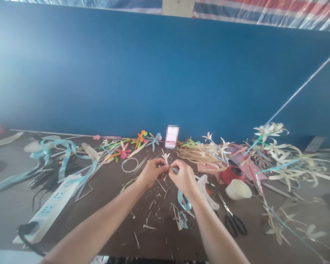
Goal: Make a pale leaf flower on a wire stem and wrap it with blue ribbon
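My left hand (151, 172) is closed in a pinch around the stem of a small pale straw flower (165, 157), whose petals stick up above my fingers. My right hand (183, 178) is closed too, pinching a light blue ribbon (181, 200) at the flower's stem; the ribbon hangs down below that hand in a loop. Both hands meet over the middle of the dark brown table (118, 205), which is strewn with straw scraps.
A white glue gun (207, 189), black scissors (233, 220), a white cup (238, 189) and a red tape roll (232, 174) lie right of my hands. Finished straw flowers (280, 154) pile at the right. A power strip (52, 205), blue ribbons (60, 157) and a clear ring (129, 165) lie left.
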A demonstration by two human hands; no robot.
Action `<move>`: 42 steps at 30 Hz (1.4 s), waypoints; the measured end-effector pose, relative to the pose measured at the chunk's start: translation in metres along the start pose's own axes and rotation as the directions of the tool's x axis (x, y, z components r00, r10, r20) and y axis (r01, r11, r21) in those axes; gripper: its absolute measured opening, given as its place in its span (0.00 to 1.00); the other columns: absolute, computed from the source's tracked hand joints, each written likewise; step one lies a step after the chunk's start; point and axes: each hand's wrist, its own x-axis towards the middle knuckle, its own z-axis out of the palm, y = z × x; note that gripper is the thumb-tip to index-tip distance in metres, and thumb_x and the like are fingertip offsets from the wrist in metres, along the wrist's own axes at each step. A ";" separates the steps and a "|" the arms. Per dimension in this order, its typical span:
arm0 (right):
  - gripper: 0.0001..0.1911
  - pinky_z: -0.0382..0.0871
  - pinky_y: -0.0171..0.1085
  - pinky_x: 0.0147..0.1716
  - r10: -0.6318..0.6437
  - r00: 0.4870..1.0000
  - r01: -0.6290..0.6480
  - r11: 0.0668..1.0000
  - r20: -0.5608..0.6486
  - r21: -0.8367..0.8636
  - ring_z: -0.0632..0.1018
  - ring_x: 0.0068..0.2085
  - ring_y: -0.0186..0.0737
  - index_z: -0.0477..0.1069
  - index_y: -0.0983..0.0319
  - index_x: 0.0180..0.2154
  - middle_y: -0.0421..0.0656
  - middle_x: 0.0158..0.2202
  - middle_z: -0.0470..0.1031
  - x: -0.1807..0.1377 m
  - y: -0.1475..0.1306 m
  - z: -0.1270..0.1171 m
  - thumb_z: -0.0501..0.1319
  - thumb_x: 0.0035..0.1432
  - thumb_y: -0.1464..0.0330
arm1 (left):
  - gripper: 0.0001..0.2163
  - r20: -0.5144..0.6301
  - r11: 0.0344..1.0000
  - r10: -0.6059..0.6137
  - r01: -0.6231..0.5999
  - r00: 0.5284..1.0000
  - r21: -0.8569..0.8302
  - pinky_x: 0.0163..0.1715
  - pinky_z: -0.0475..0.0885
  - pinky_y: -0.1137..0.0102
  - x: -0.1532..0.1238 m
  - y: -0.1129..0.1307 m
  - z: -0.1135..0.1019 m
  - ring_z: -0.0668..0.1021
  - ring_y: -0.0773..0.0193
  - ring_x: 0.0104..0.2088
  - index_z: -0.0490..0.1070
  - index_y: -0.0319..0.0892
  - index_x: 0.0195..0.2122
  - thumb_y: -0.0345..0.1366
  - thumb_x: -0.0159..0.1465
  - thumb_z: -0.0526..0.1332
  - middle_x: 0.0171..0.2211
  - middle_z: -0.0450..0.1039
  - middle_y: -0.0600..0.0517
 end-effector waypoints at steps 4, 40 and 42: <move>0.03 0.60 0.33 0.30 -0.017 0.999 0.015 0.999 -0.031 -0.041 0.73 0.31 0.38 0.66 0.59 0.27 0.40 0.28 0.73 -0.001 -0.002 0.002 0.55 0.48 0.69 | 0.11 -0.082 0.999 0.039 -0.041 0.996 -0.023 0.16 0.63 0.78 0.000 -0.003 0.004 0.68 0.72 0.20 0.66 0.39 0.25 0.40 0.48 0.65 0.21 0.65 0.57; 0.04 0.57 0.29 0.23 0.030 0.938 -0.239 0.780 0.346 0.579 0.65 0.22 0.29 0.65 0.63 0.23 0.36 0.20 0.67 0.009 0.019 0.010 0.58 0.45 0.69 | 0.11 0.094 0.988 -0.070 0.082 0.993 -0.127 0.16 0.61 0.79 -0.008 0.000 -0.010 0.70 0.71 0.22 0.67 0.40 0.27 0.37 0.46 0.67 0.22 0.66 0.57; 0.04 0.57 0.29 0.24 0.019 0.957 -0.178 0.822 0.288 0.540 0.66 0.23 0.30 0.66 0.63 0.24 0.35 0.21 0.68 0.008 0.017 0.010 0.58 0.45 0.69 | 0.11 0.080 0.995 -0.037 0.043 0.996 -0.086 0.16 0.62 0.79 -0.007 -0.001 -0.010 0.70 0.71 0.21 0.67 0.40 0.27 0.38 0.47 0.66 0.21 0.66 0.57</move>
